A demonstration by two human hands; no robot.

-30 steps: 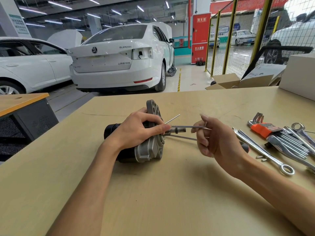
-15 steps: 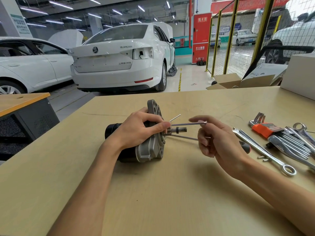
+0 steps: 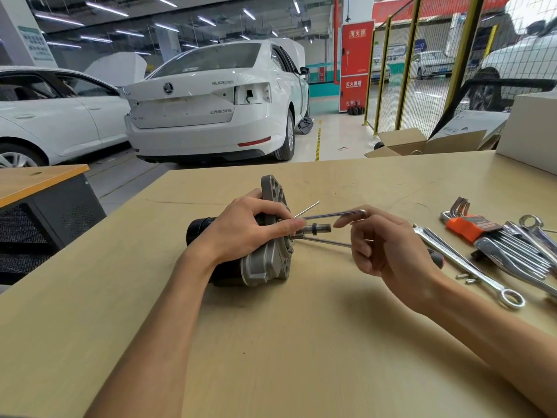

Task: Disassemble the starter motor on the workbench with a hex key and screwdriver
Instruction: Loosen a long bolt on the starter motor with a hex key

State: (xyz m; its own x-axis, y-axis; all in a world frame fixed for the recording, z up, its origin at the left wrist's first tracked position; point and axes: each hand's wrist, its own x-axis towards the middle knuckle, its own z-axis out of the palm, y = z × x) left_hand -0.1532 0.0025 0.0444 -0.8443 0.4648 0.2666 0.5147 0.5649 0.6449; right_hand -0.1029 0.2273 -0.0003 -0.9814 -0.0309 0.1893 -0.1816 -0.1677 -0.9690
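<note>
— Hands?
— Left hand (image 3: 250, 227) curled over the starter motor (image 3: 259, 254), which lies on its side mid-bench (image 3: 271, 342). Right hand (image 3: 388, 254) loosely curled, fingertips pinching the bent end of a hex key (image 3: 334, 215) set into the motor's face.
— Containers?
— Orange holder (image 3: 470, 226), far right, with hex keys.
— Materials?
— Cast grey flange, black cylindrical body, bright steel spanner (image 3: 470, 267).

The starter motor (image 3: 259, 251) lies on its side on the bench (image 3: 271, 342), black body to the left, grey flange and shaft facing right. A silver hex key (image 3: 334, 215) runs level into the flange face, its bent end to the right.
</note>
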